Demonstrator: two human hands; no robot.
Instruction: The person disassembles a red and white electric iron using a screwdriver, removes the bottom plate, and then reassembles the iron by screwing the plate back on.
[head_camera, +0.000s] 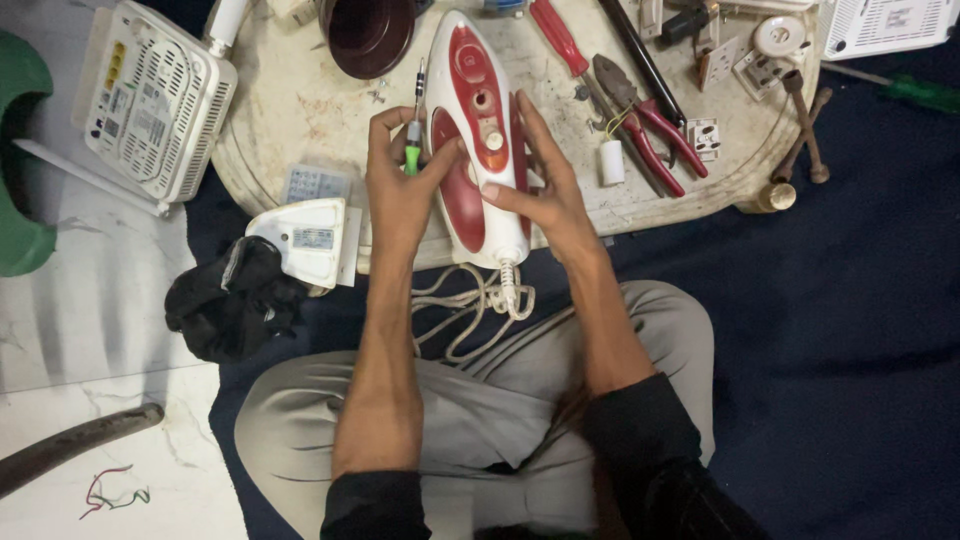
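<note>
red-and-white iron (478, 140) flat on table, green screwdriver (413, 125) upright

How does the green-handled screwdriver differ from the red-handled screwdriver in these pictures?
The green-handled screwdriver is held in the left hand, its shaft pointing away from the person; the red-handled screwdriver lies untouched on the round table. The green-handled one looks shorter and thinner; the red-handled one has a thicker grip. The green-handled one sits right beside the red and white iron; the red-handled one lies apart, near the pliers. Both are hand tools.
</note>
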